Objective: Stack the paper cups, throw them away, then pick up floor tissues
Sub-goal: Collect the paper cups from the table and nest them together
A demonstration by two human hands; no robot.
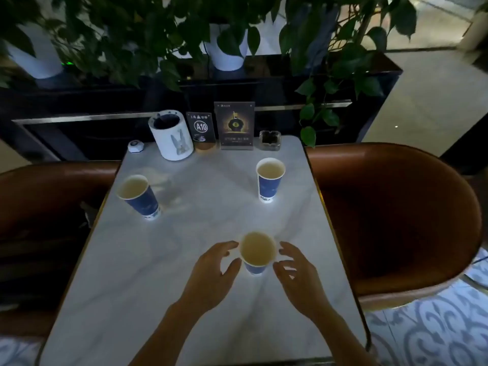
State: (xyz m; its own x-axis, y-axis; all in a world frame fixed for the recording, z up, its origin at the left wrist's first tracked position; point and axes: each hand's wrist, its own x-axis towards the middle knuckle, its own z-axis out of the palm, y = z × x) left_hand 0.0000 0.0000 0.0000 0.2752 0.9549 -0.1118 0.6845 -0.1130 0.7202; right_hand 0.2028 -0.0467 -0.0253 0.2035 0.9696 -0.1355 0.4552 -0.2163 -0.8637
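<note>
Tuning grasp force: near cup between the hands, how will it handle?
Near cup looks like thin paper, so probably light and crushable. Tall with a narrow base, it may tip if pushed. Left hand and right hand flank it, open.

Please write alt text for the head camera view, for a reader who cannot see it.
Two open hands, left hand and right hand, flank the nearest paper cup on a white marble table. Two more blue paper cups stand farther back, one left and one right.

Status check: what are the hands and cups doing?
Left hand, right hand open, flanking near cup. Two far cups unstacked. Path clear.
</note>
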